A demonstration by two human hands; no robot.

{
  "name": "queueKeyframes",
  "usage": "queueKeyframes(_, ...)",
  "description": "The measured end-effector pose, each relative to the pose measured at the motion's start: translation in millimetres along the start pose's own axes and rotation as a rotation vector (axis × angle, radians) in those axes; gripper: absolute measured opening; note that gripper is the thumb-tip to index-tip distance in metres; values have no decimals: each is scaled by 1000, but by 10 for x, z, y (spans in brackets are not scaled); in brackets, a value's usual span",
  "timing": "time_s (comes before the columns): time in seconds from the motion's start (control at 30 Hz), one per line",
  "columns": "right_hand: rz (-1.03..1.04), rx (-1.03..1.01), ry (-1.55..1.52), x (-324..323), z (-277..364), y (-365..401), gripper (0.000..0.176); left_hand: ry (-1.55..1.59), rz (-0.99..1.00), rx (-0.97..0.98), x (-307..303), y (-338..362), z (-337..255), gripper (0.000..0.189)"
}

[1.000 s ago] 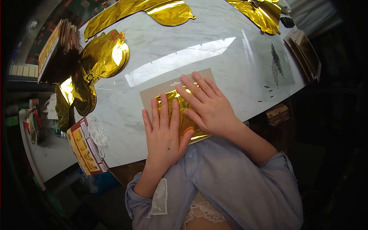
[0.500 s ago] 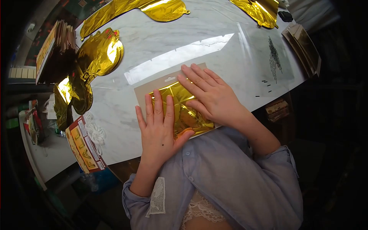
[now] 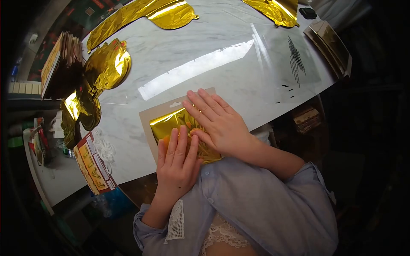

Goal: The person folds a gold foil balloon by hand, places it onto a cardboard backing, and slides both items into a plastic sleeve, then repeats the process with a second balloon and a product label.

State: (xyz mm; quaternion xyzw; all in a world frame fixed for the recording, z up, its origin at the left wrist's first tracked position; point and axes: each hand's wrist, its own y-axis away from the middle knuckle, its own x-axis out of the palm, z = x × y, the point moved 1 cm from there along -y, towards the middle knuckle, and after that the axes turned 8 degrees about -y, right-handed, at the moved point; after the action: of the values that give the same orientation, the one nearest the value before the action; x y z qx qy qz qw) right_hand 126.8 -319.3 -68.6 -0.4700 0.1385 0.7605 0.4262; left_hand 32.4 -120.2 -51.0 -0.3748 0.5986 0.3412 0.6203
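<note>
Both of my hands lie on a flat packet with a beige border and a hang hole, at the table's near edge. Folded gold foil shows inside it. My left hand presses on the lower part of the packet, palm down and fingers stretched out. Across its upper right lies my right hand, also flat, with the thumb spread. Between them, some of the foil is covered by my fingers.
Gold foil balloons lie on the left side of the marble-look table. A stack of cards stands behind them. At front left is a printed card beside white string. Clear plastic bags lie at right.
The packet has moved left and toward me. My right hand has slid left and down over it, and my left hand has shifted lower, its thumb now closer to the fingers.
</note>
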Motion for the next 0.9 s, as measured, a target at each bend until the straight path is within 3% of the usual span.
queueKeyframes(0.17,-34,15,11,34,36,22,70,143,13,-86,-2,9,-101,76)
queueKeyframes(0.27,-27,6,20,28,26,21,71,-27,41,-101,99,10,-123,70)
queueKeyframes(0.33,-27,0,10,35,10,18,71,-136,-44,-53,241,3,-70,62)
queueKeyframes(0.63,-72,-1,-14,6,-18,39,69,-110,-137,-74,279,-15,-81,50)
queueKeyframes(0.7,-150,1,-254,-105,-102,52,58,-114,-149,-74,291,-18,-82,49)
queueKeyframes(0.83,-571,261,28,-729,-625,225,37,-84,-211,-80,295,-33,-87,48)
queueKeyframes(0.9,-662,436,176,-909,-1021,356,36,-83,-240,-83,285,-28,-92,48)
